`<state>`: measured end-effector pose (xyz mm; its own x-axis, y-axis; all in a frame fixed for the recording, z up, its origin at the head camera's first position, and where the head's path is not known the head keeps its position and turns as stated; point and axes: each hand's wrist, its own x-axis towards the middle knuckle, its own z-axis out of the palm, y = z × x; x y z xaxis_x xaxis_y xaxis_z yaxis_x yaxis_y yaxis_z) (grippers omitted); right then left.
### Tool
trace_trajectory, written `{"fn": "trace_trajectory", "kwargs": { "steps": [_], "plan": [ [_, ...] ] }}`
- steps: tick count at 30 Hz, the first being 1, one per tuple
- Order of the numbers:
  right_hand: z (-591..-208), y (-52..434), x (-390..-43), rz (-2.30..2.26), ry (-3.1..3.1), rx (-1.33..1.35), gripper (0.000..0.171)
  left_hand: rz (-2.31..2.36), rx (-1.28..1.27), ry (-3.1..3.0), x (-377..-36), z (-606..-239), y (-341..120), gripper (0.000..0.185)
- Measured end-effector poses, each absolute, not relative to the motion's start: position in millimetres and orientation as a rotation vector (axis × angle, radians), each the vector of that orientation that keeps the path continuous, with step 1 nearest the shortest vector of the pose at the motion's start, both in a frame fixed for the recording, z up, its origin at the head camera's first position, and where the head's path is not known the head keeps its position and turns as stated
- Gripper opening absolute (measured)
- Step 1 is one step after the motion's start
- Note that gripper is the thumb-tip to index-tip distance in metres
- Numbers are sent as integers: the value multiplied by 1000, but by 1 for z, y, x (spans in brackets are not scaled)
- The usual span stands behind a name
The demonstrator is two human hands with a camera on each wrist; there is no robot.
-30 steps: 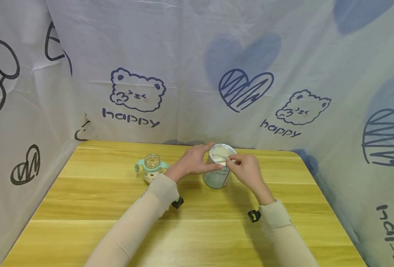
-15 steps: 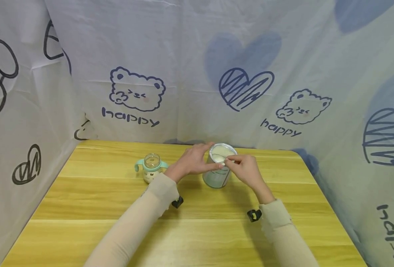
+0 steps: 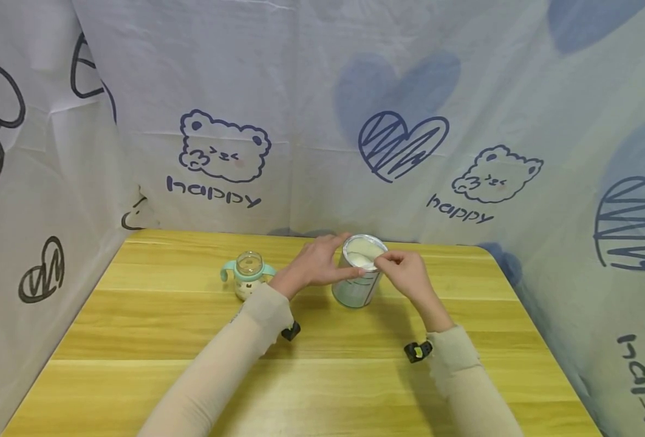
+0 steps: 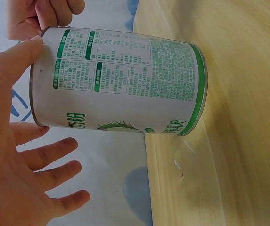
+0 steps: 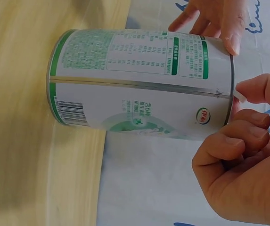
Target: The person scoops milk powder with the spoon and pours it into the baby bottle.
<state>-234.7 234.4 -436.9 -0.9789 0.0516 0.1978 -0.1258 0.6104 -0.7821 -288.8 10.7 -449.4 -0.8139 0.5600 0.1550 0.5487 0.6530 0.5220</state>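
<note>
A white and green milk powder can [image 3: 353, 291] stands upright near the table's back edge, its top uncovered and pale powder [image 3: 367, 247] inside. My left hand [image 3: 317, 262] holds it near the rim, thumb on the near side and index finger on the far side. In the left wrist view, the other fingers [image 4: 54, 176] spread out past the can. At the rim's right side, my right hand [image 3: 404, 273] pinches a thin white handle like a scoop's [image 5: 239, 96] between thumb and index finger. Most of that white piece is hidden by the hand and the can wall.
Left of the can, behind my left wrist, stands a clear baby bottle [image 3: 248, 270] without a cap, with mint green handles. The wooden table [image 3: 322, 388] meets a white printed cloth [image 3: 311, 121] at the back and sides.
My right hand has shifted slightly right along the rim. The powder's surface at the near right of the can looks different and shows more. Left hand, can and bottle stay in place.
</note>
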Motion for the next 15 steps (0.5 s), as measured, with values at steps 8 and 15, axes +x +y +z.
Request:
{"fn": "trace_trajectory", "kwargs": {
  "steps": [8, 15],
  "plan": [
    [-433, 237, -233, 1316, -2631, -2, 22, 890, 953, 2839, -289, -448, 11, 101],
    [-429, 241, -232, 1368, -2596, -127, 24, 906, 943, 2832, -288, -447, 11, 102]
  ]
}}
